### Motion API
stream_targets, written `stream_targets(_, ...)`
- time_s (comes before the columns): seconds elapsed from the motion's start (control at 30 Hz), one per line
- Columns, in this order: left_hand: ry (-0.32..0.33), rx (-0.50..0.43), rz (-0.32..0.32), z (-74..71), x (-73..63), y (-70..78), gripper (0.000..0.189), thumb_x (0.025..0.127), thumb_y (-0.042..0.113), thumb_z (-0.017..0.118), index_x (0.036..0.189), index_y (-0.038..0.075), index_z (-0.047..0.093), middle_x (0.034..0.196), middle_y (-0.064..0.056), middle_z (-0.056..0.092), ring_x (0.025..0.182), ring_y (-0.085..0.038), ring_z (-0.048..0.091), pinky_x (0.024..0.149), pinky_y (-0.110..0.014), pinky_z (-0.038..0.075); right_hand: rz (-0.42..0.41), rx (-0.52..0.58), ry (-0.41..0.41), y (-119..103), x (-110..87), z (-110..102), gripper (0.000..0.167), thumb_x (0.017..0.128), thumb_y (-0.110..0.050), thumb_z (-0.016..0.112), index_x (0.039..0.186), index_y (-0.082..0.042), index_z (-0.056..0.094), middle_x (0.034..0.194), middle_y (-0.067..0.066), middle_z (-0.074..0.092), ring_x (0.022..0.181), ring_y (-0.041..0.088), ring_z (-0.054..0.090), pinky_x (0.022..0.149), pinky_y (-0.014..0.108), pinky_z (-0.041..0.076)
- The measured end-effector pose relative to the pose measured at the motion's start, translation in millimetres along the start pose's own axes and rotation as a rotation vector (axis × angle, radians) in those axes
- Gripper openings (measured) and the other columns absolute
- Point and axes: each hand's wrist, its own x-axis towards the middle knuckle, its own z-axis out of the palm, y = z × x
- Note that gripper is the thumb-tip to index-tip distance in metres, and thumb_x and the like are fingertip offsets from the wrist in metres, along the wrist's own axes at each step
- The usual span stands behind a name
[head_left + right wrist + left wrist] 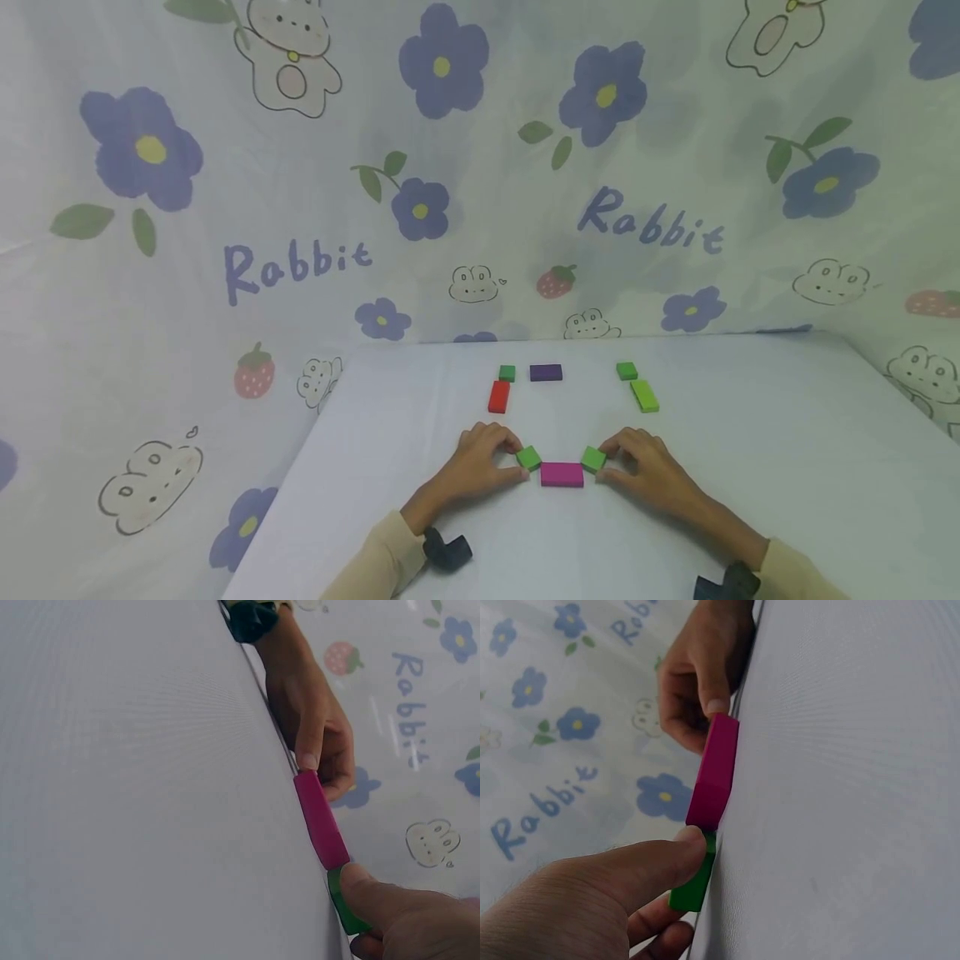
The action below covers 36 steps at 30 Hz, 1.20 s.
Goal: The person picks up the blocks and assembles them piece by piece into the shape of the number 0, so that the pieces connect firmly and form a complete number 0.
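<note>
A magenta rectangular block (562, 475) lies flat on the white table, with a small green block at each of its far corners. My left hand (480, 462) pinches the left green block (528, 458) between thumb and fingers. On the other side, my right hand (648, 468) pinches the right green block (594, 459) the same way. Both green blocks are turned at an angle and appear to touch the magenta one. In the left wrist view the thumb covers part of the green block (690, 889); the right wrist view shows the other green block (345, 904) partly behind the thumb.
Farther back lie a red block (498, 397) with a green block (507, 373) behind it, a purple block (546, 372), and a lime block (644, 396) with a green block (627, 371) behind it. A printed cloth (480, 167) hangs behind the white table (750, 433).
</note>
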Motion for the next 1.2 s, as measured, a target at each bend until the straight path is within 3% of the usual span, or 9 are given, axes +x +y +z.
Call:
stream_targets(0.37, 0.004, 0.005, 0.007, 0.2, -0.2, 0.4, 0.032, 0.084, 0.045, 0.076, 0.106, 0.026, 0.063, 0.101, 0.014, 0.058, 0.102, -0.007, 0.046, 0.085, -0.032, 0.034, -0.020, 0.002, 0.010, 0.8, -0.2, -0.5, 0.029, 0.082, -0.038, 0.081, 0.104, -0.027, 0.066, 0.098, -0.022, 0.060, 0.090, -0.001, 0.050, 0.082, 0.032, 0.043)
stream_targets(0.87, 0.007, 0.009, 0.005, -2.6, 0.5, 1.6, 0.031, 0.084, 0.043, 0.076, 0.106, 0.026, 0.063, 0.100, 0.014, 0.058, 0.101, -0.007, 0.046, 0.085, -0.032, 0.034, 0.044, -0.011, -0.017, -0.5, 4.3, -0.3, 0.031, 0.080, -0.037, 0.082, 0.105, -0.028, 0.066, 0.097, -0.021, 0.061, 0.090, 0.000, 0.050, 0.085, 0.034, 0.043)
stream_targets(1.2, 0.011, 0.006, 0.010, 0.9, -0.1, -0.6, 0.031, 0.084, 0.045, 0.076, 0.106, 0.026, 0.064, 0.100, 0.015, 0.058, 0.099, -0.006, 0.046, 0.085, -0.032, 0.035, 0.033, -0.008, -0.018, 0.8, 1.0, 0.2, 0.029, 0.082, -0.038, 0.081, 0.105, -0.028, 0.066, 0.098, -0.021, 0.061, 0.090, 0.000, 0.050, 0.083, 0.032, 0.043)
